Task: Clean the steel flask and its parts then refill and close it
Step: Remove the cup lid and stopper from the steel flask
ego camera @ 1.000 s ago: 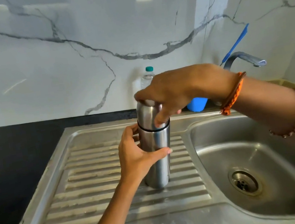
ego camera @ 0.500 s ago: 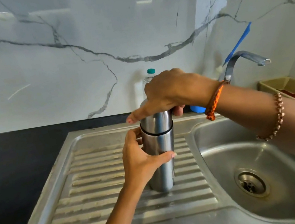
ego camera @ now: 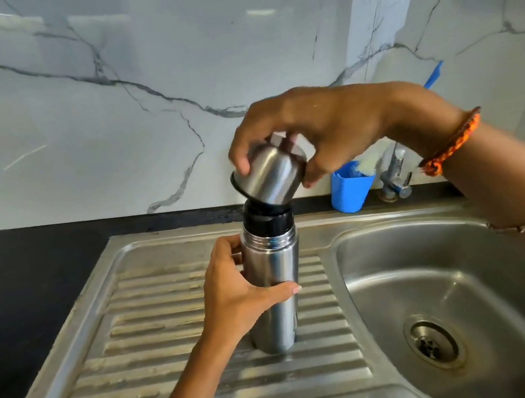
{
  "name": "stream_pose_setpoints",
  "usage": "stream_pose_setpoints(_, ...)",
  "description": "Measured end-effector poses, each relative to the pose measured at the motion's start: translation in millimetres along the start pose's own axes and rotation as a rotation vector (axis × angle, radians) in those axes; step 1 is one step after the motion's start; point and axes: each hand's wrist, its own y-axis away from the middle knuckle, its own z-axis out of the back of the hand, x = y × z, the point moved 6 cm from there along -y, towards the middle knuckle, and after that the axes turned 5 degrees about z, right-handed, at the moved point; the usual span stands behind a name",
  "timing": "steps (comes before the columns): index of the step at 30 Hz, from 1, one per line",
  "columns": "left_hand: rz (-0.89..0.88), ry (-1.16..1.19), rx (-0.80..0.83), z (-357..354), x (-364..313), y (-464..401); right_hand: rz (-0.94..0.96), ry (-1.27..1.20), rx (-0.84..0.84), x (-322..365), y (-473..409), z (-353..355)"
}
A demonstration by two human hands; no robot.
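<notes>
With the left hand clamped round the flask on the drainboard, the right hand gripping the tilted cap should lift it straight clear of the black stopper.

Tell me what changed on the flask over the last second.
The right hand lifted the steel cup lid off the steel flask and tilted it, exposing the black inner stopper. A second ago the lid sat on the flask. The left hand keeps gripping the flask body, which stays upright on the ribbed drainboard.
</notes>
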Motion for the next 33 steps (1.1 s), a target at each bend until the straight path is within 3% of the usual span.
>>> stream_pose_setpoints(4, -0.008, -0.003, 0.007, 0.2, -1.3, -1.9, -0.038, -0.482, -0.418, -30.5, 37.4, -10.9)
stream_pose_setpoints(6, -0.006, -0.009, 0.011, 0.3, -2.7, -2.0, -0.027, -0.824, -0.68, -57.8, 51.0, -43.6)
stream_pose_setpoints(9, -0.011, -0.016, 0.017, 1.2, -7.4, -1.2, -0.169, -1.361, -0.951, -99.1, 56.2, -117.9)
stream_pose_setpoints(13, -0.011, -0.021, 0.016, 1.5, -10.6, -0.8, -0.448, -1.525, -1.102, -126.4, 49.1, -198.3)
stream_pose_setpoints(16, -0.011, -0.006, 0.014, 2.0, -11.2, -0.1, -0.665, -1.289, -1.058, -139.6, 47.0, -231.6)
stream_pose_setpoints(20, -0.001, 0.016, 0.011, 0.3, -10.9, 0.8, -0.835, -0.812, -0.81, -153.7, 40.6, -249.7)
stream_pose_setpoints(30, 0.01, 0.059, -0.004, -1.2, -7.6, 1.7, -0.891, -0.615, -0.608, -162.5, 22.3, -268.1)
stream_pose_setpoints(33, 0.005, 0.072, -0.004, -1.7, -7.8, 2.7, -0.849, -0.505, -0.435, -160.3, 21.4, -259.5)
